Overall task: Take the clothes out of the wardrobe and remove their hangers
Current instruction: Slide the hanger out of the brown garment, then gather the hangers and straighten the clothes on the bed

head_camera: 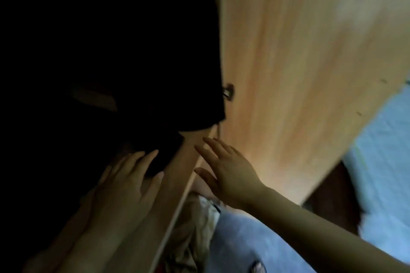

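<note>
Black garment point(155, 51) was seen hung inside the dark wardrobe point(184, 162), hem just above the front edge. Left grip point(124, 184) was held at the hem, fingers straight and slightly spread, nothing pinched; contact with the cloth could not be told. Right grip point(230, 175) was spread wide, nothing held, just beside the front edge, before the opened door point(310, 51). Hinge point(228, 92) was seen on the door beside the garment. Crumpled beige cloth point(199, 224) was seen below both grips.

dim | wardrobe interior point(88, 51) black | door point(310, 51) lit from right | motion blur throughout
</note>
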`<state>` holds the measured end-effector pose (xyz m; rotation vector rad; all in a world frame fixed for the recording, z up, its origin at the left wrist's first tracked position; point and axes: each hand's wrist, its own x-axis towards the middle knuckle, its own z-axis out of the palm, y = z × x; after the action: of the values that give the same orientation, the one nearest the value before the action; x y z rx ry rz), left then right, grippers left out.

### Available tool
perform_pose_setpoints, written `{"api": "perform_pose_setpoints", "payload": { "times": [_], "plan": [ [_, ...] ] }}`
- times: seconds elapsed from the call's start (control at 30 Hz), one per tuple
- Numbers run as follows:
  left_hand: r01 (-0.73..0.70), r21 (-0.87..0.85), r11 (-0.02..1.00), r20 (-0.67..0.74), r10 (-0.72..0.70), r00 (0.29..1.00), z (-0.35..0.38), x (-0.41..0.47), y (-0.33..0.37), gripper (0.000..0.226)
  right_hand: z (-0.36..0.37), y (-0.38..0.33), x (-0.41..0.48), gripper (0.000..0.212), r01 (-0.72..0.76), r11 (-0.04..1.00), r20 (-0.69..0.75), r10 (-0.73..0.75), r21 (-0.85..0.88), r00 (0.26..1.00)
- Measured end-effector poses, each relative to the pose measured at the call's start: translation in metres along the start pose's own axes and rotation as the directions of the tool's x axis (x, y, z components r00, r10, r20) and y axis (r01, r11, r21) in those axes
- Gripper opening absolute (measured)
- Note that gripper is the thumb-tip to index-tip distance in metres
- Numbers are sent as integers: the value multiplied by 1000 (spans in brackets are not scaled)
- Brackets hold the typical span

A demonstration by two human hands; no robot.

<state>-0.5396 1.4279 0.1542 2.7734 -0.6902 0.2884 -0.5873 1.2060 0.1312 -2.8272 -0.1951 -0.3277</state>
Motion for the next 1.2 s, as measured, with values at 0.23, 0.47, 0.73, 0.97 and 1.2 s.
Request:
{"api": "perform_pose_setpoints", "payload": {
  "times": [0.23, 0.47, 0.73, 0.97, 1.2],
  "plan": [
    [-188, -193, 963, 237, 232, 943, 97, -46, 131, 62, 9, 53, -188, 54, -439, 898, -11, 439, 44, 898],
    [-444, -389, 807, 411, 584, 700, 170, -84, 297, 56, -8, 119, -364, 68, -810, 570, -14, 819, 138, 574],
    [-678, -570, 464, 291, 886, 361, 233, -124, 573, 51, -95, 230, -556, 63, -964, 229, -153, 966, 136, 208],
    [-728, -672, 134, 144, 988, 49, 249, -179, 778, 51, -149, 278, -685, 61, -973, -95, -253, 956, 211, -148],
    [-696, -717, 41, 124, 990, -69, 299, -193, 923, 51, -182, 377, -763, 62, -929, -236, -273, 909, 286, -315]
  ]
}}
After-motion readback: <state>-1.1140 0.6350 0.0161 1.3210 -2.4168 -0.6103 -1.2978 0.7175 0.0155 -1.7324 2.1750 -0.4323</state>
